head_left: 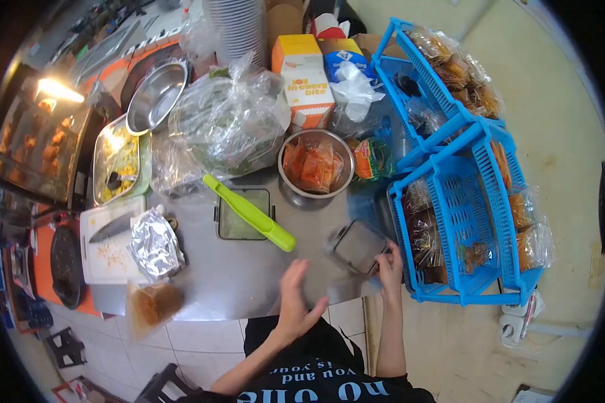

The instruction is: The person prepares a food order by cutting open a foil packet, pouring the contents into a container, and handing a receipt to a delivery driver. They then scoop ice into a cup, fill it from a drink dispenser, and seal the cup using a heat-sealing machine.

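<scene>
My right hand (389, 270) grips the near right corner of a small clear rectangular container (361, 247) with a dark rim, just left of the blue baskets. Motion blurs that container's left side. At the table's front edge, my left hand (297, 302) is raised with fingers stretched out, holding nothing. Beyond it lies a bright green long-handled utensil (251, 215), resting across a second clear rectangular container (243, 232) with dark side clips. Behind the two containers, a steel bowl (348, 176) holds several small bags of reddish food.
Blue plastic baskets (467, 201) with bagged goods line the right side. A foil-covered item (156, 245), a knife (114, 228) on a white cutting board (95, 269) and a brown packet (153, 305) lie left. Farther back are a big clear bag of greens (228, 124) and cartons (302, 80).
</scene>
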`<act>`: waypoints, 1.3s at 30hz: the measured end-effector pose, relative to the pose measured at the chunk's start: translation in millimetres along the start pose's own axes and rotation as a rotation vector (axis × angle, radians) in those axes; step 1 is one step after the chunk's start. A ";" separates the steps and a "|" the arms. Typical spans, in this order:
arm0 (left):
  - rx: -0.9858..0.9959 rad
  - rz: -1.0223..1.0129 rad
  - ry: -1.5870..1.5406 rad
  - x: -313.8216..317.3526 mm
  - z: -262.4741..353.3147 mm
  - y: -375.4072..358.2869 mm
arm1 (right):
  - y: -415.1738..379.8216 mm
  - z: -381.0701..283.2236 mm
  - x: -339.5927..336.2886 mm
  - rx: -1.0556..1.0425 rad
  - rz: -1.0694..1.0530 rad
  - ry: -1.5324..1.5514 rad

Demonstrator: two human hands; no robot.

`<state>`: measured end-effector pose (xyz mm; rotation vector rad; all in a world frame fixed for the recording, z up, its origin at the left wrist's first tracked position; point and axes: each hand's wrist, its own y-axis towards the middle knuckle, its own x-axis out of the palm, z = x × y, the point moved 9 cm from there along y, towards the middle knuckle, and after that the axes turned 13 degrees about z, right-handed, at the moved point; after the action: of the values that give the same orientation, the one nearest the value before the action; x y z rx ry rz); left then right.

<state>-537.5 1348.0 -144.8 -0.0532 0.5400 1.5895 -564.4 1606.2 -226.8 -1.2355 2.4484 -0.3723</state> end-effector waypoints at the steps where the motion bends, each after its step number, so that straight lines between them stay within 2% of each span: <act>1: -0.077 -0.034 -0.032 10.9 -12.5 -2.3 | -2.6 7.6 0.6 -0.013 -0.092 -0.087; 3: -0.215 -0.092 -0.099 34.9 -51.0 -2.9 | -12.0 8.9 16.5 -0.089 -0.311 -0.149; 5: -0.062 -0.285 -0.103 48.2 -52.6 8.7 | -26.3 2.1 35.5 -0.192 -0.563 -0.113; 6: 0.006 -0.386 -0.106 52.1 -51.2 6.4 | -28.6 8.0 36.9 -0.138 -0.615 -0.092; 9: -0.014 -0.467 -0.159 51.6 -56.6 5.5 | -27.5 11.5 49.0 0.010 -0.772 -0.027; 12: -0.218 -0.118 -0.176 19.7 -61.9 1.1 | -28.7 -5.7 53.4 0.074 -0.681 -0.080; 15: -0.403 -0.110 -0.243 6.2 -73.4 -25.1 | -30.7 -7.9 58.3 -0.008 -0.674 -0.176; 18: -0.895 -0.111 -0.533 27.5 -114.2 -47.9 | -36.9 -3.8 68.3 -0.051 -0.707 -0.215; 21: -0.982 0.015 -0.723 22.6 -116.6 -47.4 | -44.8 -11.2 76.9 -0.065 -0.748 -0.235; 24: -0.865 0.052 -0.303 -2.8 -105.3 -38.0 | -40.6 -24.1 77.6 -0.300 -0.598 -0.368; 27: -0.559 0.039 -0.155 -33.7 -82.0 -37.4 | -120.5 -101.0 92.4 -1.006 -0.320 -0.755; 28: -0.432 0.048 -0.005 -40.2 -75.1 -34.4 | -141.1 -92.9 107.9 -1.065 -0.366 -0.765; 30: -0.169 0.052 0.284 -46.7 -57.6 -31.7 | -179.5 -75.5 133.3 -1.175 -0.452 -0.787; 33: 0.016 0.211 0.170 -16.1 -58.6 -26.0 | -162.3 -39.6 146.5 -1.178 -0.369 -0.730; 34: 0.015 0.239 0.147 -8.5 -62.2 -22.4 | -163.7 -42.3 145.2 -1.152 -0.388 -0.701; 37: -0.156 0.211 -0.068 4.6 -69.4 -24.1 | -176.6 -53.3 133.4 -1.181 -0.516 -0.650; 39: -0.053 0.207 0.002 0.3 -47.2 -20.6 | -171.0 -57.2 113.9 -1.079 -0.486 -0.621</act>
<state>-531.5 1330.8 -193.0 -0.0400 0.5179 1.8063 -529.7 1418.3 -132.0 -1.9314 1.7160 1.1959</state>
